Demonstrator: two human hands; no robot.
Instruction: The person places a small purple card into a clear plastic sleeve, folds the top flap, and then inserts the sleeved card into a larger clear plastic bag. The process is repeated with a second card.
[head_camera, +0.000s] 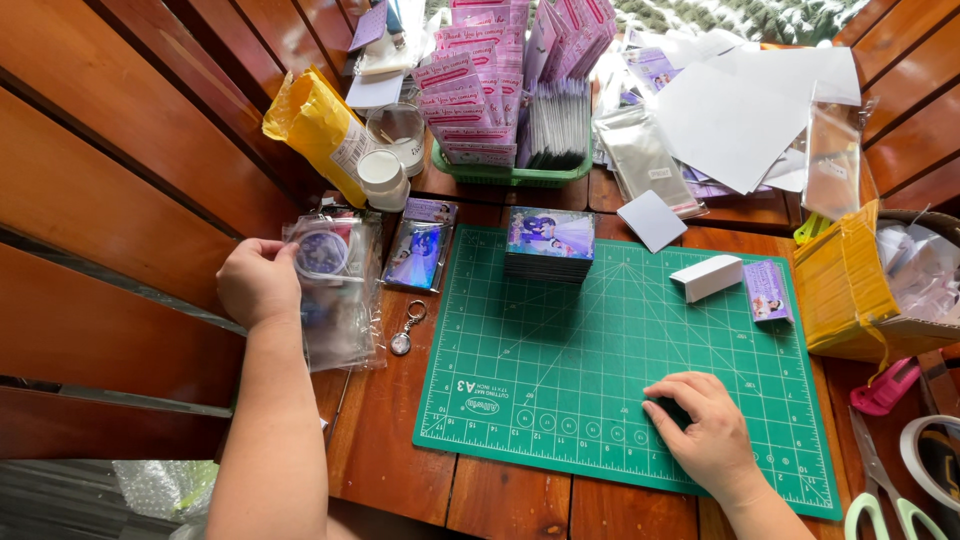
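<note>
Left hand (258, 283): closed on the edge of a stack of clear plastic sleeves (338, 290) at the left of the wooden slatted table (400, 450), pinched so one can be parted.
Right hand (706, 432): rested fingers-curled on the green gridded cutting mat (560, 370); whether anything is held cannot be told.
Nearby: a round metal keychain (403, 338) is laid just beside the sleeves.

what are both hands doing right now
Left hand: closed on a clear plastic bag.
Right hand: holding nothing, fingers curled, resting on the green cutting mat.
</note>
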